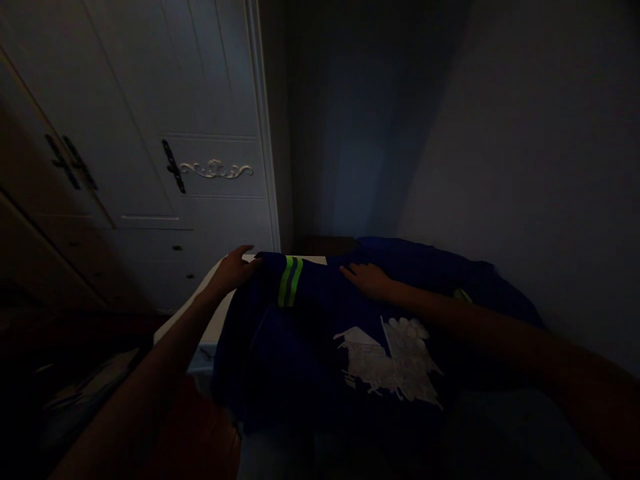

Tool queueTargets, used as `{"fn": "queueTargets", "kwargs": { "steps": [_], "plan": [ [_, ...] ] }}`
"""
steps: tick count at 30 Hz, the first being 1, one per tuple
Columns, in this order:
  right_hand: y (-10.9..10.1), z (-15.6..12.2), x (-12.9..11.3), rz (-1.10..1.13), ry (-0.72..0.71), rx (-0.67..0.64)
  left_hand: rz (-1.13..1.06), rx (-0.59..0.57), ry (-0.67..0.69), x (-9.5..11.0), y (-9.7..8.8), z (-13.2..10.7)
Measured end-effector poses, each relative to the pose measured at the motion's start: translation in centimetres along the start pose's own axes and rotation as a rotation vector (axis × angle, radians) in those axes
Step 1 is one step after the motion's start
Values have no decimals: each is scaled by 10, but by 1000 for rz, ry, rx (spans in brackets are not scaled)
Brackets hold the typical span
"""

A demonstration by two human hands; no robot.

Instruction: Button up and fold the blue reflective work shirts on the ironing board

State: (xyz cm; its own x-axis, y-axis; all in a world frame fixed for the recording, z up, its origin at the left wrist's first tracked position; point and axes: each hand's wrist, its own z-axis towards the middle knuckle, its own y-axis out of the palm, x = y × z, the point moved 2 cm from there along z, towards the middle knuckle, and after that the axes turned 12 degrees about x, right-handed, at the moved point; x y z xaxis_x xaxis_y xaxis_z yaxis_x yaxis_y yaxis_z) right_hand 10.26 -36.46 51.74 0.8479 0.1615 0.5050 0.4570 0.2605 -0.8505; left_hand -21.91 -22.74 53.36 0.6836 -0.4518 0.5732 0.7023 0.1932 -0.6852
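The left hand point(235, 268) is closed on the sleeve end of a blue shirt point(310, 333), right by two green stripes point(291, 281). The right hand point(367, 277) lies open and flat on the shirt, near its top. The shirt is spread out on a bed point(220, 313), with a white picture point(390, 360) on its front. A white cupboard point(200, 100) stands behind the bed on the left, and the room is dark
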Motion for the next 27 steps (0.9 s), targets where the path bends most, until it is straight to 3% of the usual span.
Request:
{"fn": "queueTargets", "kwargs": {
  "steps": [3, 6, 9, 11, 14, 16, 19, 24, 27],
  "plan": [
    [4, 9, 8, 35, 30, -47, 318, -11, 75, -11, 1, -8],
    [-20, 22, 13, 170, 93, 102, 473, -56, 267, 2, 8, -24],
    [-59, 37, 14, 423, 180, 343, 321, -136, 591, 34, 30, -50],
    [-85, 48, 13, 603, 197, 423, 192, -95, 731, 57, 49, -68],
    [-114, 58, 13, 824, 196, 411, 106, 90, 809, 78, 73, -82],
    [-127, 55, 18, 875, 205, 378, 47, 166, 796, 80, 77, -80],
    [-138, 36, 35, 774, 204, 302, -117, 190, 664, 69, 56, -66],
    [-134, -6, 67, 798, 90, -50, -429, 368, 238, 48, -22, -38],
    [-126, -23, 77, 819, 86, -156, -550, 354, -3, 46, -59, -29]
  ]
}}
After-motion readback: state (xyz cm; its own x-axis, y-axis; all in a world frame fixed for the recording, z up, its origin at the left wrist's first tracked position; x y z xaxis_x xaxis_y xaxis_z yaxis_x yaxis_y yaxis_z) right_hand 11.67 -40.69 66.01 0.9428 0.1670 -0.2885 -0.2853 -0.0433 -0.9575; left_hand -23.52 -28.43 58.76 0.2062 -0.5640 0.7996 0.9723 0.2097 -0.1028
